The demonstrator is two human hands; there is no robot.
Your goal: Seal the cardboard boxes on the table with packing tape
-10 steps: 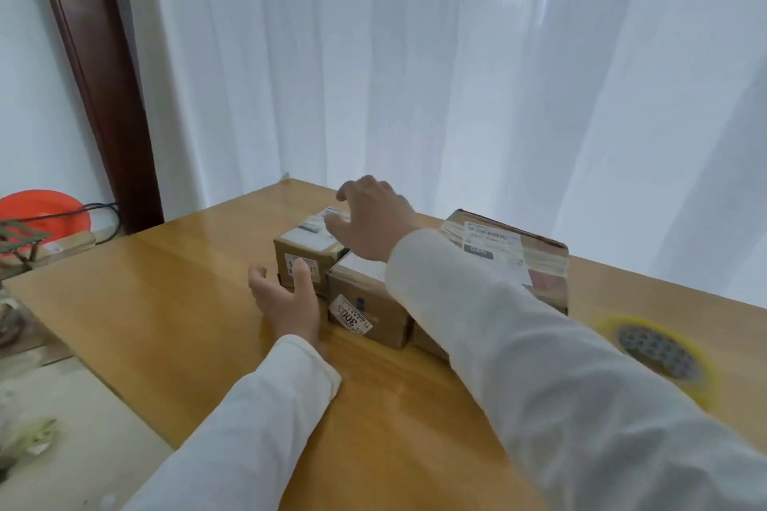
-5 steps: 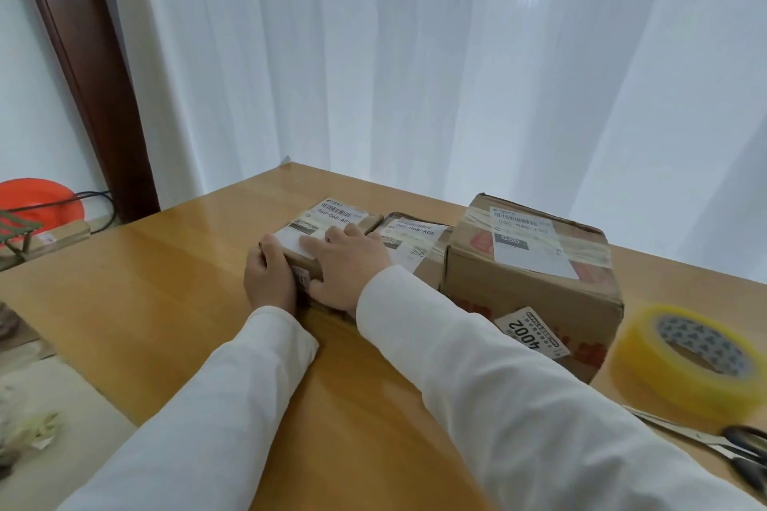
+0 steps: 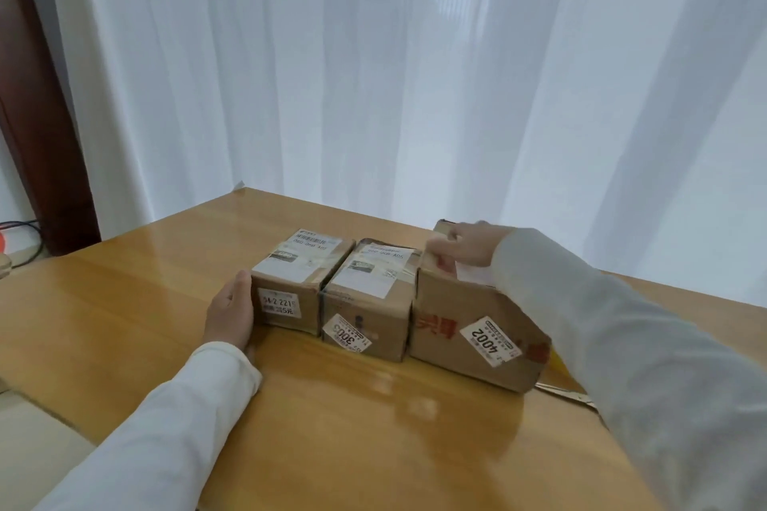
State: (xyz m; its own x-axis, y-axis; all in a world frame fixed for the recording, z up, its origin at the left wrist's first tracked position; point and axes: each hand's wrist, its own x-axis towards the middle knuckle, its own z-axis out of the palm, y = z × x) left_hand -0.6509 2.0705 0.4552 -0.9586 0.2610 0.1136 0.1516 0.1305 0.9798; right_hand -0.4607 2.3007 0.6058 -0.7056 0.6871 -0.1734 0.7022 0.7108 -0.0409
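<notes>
Cardboard boxes (image 3: 365,299), three touching in a row at frame centre, seem squared up for taping: left hand (image 3: 230,311) flat against the leftmost end, right hand (image 3: 465,249), fingers loosely spread, atop the largest.

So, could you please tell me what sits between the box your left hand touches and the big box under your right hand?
The head view shows one small cardboard box, labelled 3005, between them.

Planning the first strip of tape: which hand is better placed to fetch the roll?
Right, probably. The right hand rests on top of the large cardboard box, the side where a yellow sliver peeks out behind it. The left hand lies flat against the small cardboard box at the far end.
</notes>
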